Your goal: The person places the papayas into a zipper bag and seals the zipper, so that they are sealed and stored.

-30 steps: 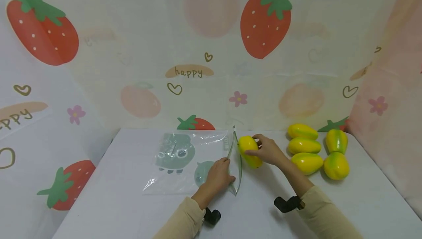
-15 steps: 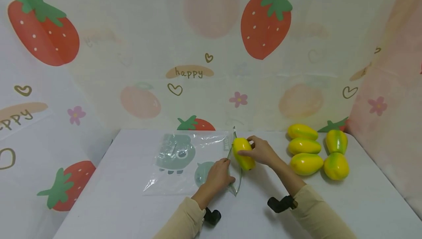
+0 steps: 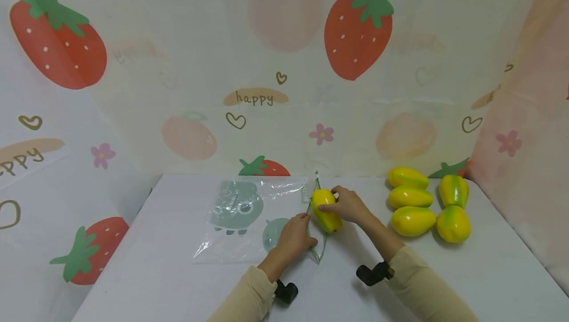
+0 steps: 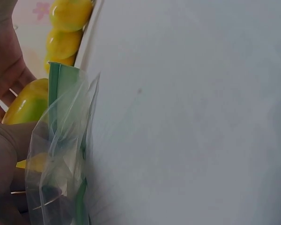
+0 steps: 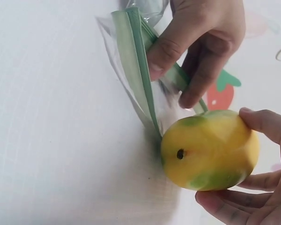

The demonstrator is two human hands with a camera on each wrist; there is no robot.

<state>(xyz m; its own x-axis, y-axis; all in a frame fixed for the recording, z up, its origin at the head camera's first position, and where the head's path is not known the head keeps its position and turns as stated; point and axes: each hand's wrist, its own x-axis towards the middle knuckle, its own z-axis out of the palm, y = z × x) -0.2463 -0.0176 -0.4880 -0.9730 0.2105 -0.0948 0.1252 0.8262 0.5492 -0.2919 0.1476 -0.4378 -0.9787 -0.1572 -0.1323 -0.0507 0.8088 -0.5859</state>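
My right hand (image 3: 349, 206) grips a glossy yellow papaya (image 3: 328, 213) with green streaks, thumb on one side and fingers on the other. The fruit is at the mouth of a clear zip bag (image 3: 237, 213) with a green seal and a printed cartoon figure. In the right wrist view, the papaya's end with a dark stem spot (image 5: 180, 153) touches or nearly touches the bag's green rim (image 5: 136, 56). My left hand (image 3: 291, 237) holds that mouth apart, thumb and fingers at its edges. The left wrist view shows the papaya (image 4: 30, 104) partly behind the bag.
Several more papayas (image 3: 411, 197) lie grouped at the table's right rear. A white cloth covers the table (image 3: 169, 287). Behind it hangs a fruit-print backdrop (image 3: 200, 55). Black wrist cameras (image 3: 372, 273) jut out beside both wrists.
My right hand has moved left and slightly down with the papaya, bringing it from beside the bag to its mouth. The left hand and bag look unmoved.
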